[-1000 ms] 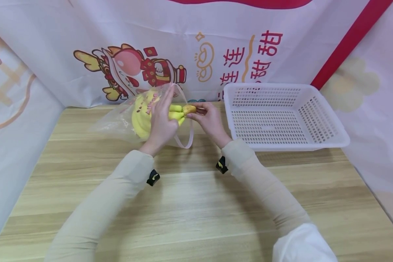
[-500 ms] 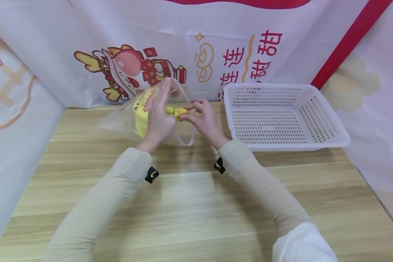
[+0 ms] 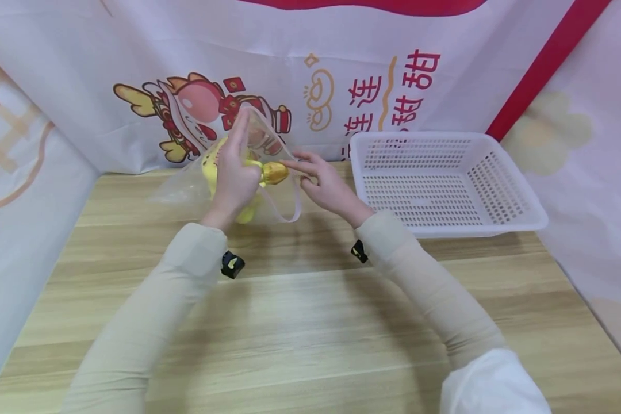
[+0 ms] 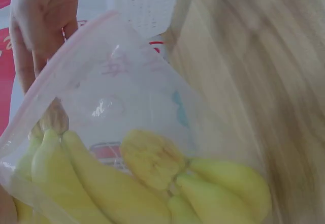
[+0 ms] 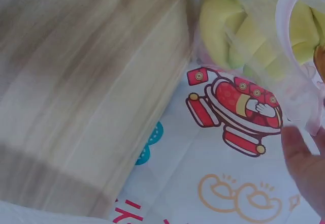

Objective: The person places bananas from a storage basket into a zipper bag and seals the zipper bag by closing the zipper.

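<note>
- Banana bunch (image 4: 91,183): smooth, curved yellow fruit meeting in a blunt, brownish stalk; its stalk sits at the bag's mouth, between the hands.
- Second banana bunch (image 4: 223,188): beside the first inside the bag, plump and yellow, with a knobbly, yellow-brown stalk.
- Plastic bag (image 4: 142,92): thin, clear and glossy, with a pink-tinged rim that gapes toward the right hand; its pointed, see-through end trails beyond the left hand.
- Left hand (image 3: 236,175): fingers straight and held together, upright against the bag's rim, thumb beside the stalk.
- Right hand (image 3: 327,183): fingers extended and slightly spread, one fingertip at the stalk by the rim; whether it touches, I cannot tell.
- Basket (image 3: 540,215): white plastic, rectangular, with a lattice of small holes and a rounded lip, just beyond the right hand.
- Counter (image 3: 300,333): flat, with pale streaked wood grain, under both hands.
- Backdrop (image 3: 269,40): white, faintly creased fabric past the hands, printed with a cartoon figure and red characters.
</note>
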{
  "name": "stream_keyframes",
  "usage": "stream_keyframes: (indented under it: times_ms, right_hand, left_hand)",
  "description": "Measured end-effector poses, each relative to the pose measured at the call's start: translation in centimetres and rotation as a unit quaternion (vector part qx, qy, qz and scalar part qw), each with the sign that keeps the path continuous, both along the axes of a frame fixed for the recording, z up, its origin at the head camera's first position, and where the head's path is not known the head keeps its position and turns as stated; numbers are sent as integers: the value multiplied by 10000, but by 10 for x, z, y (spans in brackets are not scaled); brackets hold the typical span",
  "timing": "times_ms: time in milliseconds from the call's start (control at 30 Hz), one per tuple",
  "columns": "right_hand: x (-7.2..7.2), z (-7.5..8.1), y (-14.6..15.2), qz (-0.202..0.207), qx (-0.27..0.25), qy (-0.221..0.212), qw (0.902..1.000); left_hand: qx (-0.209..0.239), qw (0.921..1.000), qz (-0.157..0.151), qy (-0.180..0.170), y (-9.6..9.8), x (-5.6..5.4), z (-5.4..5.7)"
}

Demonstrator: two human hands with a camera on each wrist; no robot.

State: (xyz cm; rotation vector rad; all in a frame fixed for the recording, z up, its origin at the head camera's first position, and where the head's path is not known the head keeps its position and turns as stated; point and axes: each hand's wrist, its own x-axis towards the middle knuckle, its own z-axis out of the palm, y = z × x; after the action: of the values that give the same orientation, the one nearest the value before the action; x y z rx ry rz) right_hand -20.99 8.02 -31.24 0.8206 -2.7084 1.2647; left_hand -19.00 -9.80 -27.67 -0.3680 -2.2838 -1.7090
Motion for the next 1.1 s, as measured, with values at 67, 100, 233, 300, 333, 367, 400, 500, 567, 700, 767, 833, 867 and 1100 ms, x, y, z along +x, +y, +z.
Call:
stream_keyframes:
  times_ms: [67, 100, 233, 300, 333, 367, 400, 500, 567, 700, 767, 833, 867, 1100]
  right_hand:
    - [0, 3, 1, 116, -15, 82, 9999]
    - [0, 5, 1, 148, 5, 177, 9997]
    - [1, 14, 3, 72, 386, 746, 9964]
    - [1, 20, 4, 27, 705, 1036, 9921]
    - [2, 23, 4, 15, 842, 1152, 9898]
    - [2, 27, 5, 17, 976, 1248, 9874]
    - [2, 30, 5, 35, 1081, 1343, 9850]
    - [3, 40, 8, 140, 1317, 1507, 9797]
    - [3, 46, 9, 258, 1364, 1559, 9780]
    - [2, 54, 11, 482, 1103, 1578, 9801]
    - [1, 56, 12, 517, 900, 1591, 9818]
    - [1, 56, 13, 522, 709, 1550, 9840]
    - [1, 57, 13, 505, 634, 1521, 9850]
    - [2, 59, 14, 118, 257, 941, 9952]
  left_hand:
    - [172, 9998, -38, -108, -2, 0, 6]
    - [236, 9996, -56, -168, -3, 1, 8]
    - [493, 9980, -118, -374, -8, 2, 19]
    - [536, 9976, -75, -424, -11, 2, 23]
    - [579, 9973, -42, -445, -13, 2, 24]
    - [600, 9972, -4, -458, -14, 2, 25]
    - [653, 9968, 26, -461, -15, 1, 26]
    - [950, 9939, 46, -565, -18, 1, 28]
    - [1226, 9903, -6, -653, -19, 1, 29]
    - [1574, 9838, -76, -850, -24, -1, 31]
    - [1613, 9824, -152, -929, -28, -2, 32]
    - [1584, 9820, -225, -1007, -32, -3, 32]
    - [1613, 9809, -288, -1050, -35, -3, 32]
    - [1861, 9733, -465, -1262, -49, -4, 23]
